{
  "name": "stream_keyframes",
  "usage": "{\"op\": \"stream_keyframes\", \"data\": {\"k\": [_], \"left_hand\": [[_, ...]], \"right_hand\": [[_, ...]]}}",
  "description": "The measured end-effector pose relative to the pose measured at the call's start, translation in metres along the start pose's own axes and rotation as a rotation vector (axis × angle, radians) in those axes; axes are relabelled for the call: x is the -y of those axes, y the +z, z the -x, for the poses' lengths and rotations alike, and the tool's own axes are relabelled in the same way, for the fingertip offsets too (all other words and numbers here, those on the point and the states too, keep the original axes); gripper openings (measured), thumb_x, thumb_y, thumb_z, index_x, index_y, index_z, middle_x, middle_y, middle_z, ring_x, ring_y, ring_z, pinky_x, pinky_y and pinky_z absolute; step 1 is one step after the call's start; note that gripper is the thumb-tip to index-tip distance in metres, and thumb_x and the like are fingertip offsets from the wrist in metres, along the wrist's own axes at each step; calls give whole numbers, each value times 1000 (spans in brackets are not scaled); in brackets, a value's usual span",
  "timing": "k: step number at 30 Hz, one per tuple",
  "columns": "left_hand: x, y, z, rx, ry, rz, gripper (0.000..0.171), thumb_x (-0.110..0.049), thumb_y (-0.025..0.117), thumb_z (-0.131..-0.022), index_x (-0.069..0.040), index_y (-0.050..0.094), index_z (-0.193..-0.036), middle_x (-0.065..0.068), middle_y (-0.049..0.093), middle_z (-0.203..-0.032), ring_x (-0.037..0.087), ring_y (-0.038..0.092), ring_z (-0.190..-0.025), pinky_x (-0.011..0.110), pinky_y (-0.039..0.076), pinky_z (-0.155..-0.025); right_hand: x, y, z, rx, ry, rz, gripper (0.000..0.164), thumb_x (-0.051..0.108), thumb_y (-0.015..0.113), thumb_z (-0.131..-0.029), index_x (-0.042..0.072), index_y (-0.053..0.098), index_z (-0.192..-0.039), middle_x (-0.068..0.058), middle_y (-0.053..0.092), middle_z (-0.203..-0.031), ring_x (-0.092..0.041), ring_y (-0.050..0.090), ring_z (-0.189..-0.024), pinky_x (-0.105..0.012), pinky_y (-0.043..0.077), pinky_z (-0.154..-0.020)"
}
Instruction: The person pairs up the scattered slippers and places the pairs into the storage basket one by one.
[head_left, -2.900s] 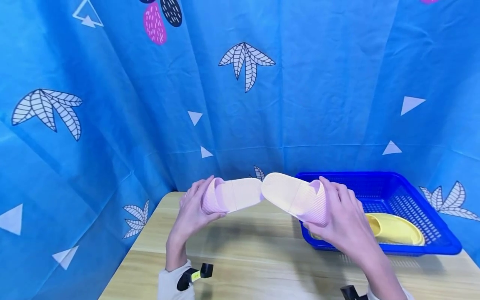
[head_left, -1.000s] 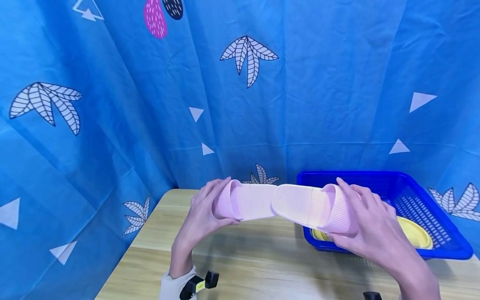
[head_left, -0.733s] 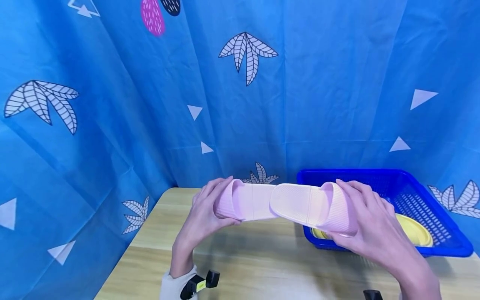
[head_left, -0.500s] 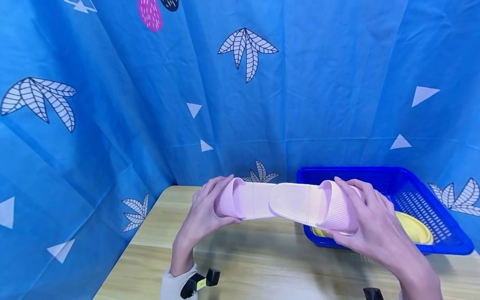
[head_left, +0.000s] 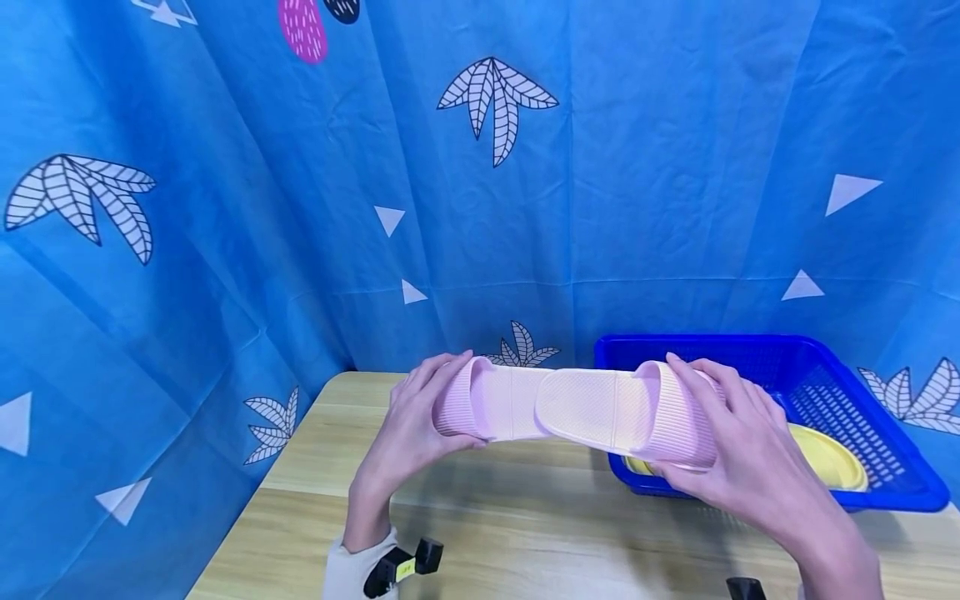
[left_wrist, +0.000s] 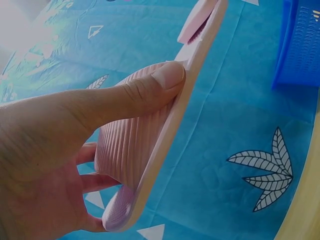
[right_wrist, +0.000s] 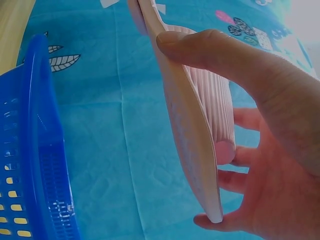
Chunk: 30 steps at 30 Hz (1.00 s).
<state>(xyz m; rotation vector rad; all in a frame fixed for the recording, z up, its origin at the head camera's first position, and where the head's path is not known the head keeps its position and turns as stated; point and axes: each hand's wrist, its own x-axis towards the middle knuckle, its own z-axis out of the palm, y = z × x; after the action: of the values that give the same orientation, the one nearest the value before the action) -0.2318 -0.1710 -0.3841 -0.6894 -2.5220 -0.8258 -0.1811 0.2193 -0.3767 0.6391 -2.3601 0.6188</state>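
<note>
My left hand (head_left: pixel 411 421) grips a pale pink slide slipper (head_left: pixel 498 404) around its ribbed strap, thumb along the sole's edge in the left wrist view. A matching pink slipper (head_left: pixel 588 408) is held by my right hand (head_left: pixel 738 442), which wraps the strap side, thumb on the sole's edge (right_wrist: pixel 187 125). Both slippers are up above the table, heels pointing inward. The right slipper's heel overlaps the left one's in the head view. Their insoles face the head camera.
A blue plastic basket (head_left: pixel 892 467) stands on the right of the wooden table (head_left: pixel 517 533), behind my right hand. Yellow slippers (head_left: pixel 828 458) lie in it, partly hidden. A blue patterned curtain (head_left: pixel 645 183) hangs behind and to the left.
Since the oldest frame, both hands have brought the slippers rightward and levelled them, with the heels now overlapping more. Over the last half second they hardly move.
</note>
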Motion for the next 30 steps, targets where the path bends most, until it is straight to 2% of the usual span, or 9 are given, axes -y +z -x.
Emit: {"op": "stream_keyframes", "data": {"k": [7, 19, 25, 30], "left_hand": [[-2, 2, 0, -1, 10, 1, 108, -33, 102, -61, -28, 47, -154, 2, 51, -147, 25, 45, -134, 63, 34, -106], [-4, 4, -2, 4, 20, -2, 109, -33, 102, -60, -27, 47, -154, 2, 51, -146, 25, 46, -133, 63, 35, -105], [-5, 5, -2, 11, 24, -4, 108, -35, 101, -61, -28, 46, -155, 2, 51, -146, 25, 46, -134, 62, 35, -105], [-7, 7, -2, 12, 31, -8, 109, -35, 102, -60, -28, 47, -155, 2, 52, -146, 25, 46, -134, 62, 35, -106]], "right_hand": [[2, 1, 0, 4, 8, -9, 117, 36, 99, -52, 17, 46, -154, -16, 53, -139, -42, 49, -121, -71, 36, -89], [3, 2, -2, -11, -28, 6, 114, 38, 98, -52, 15, 49, -152, -14, 54, -138, -40, 51, -118, -67, 39, -88], [6, 3, -3, 18, -9, -6, 116, 41, 98, -54, 18, 45, -155, -14, 52, -141, -41, 50, -120, -71, 36, -90], [7, 5, -2, 19, -8, -5, 116, 41, 99, -54, 17, 45, -155, -15, 51, -142, -43, 49, -120, -75, 34, -91]]}}
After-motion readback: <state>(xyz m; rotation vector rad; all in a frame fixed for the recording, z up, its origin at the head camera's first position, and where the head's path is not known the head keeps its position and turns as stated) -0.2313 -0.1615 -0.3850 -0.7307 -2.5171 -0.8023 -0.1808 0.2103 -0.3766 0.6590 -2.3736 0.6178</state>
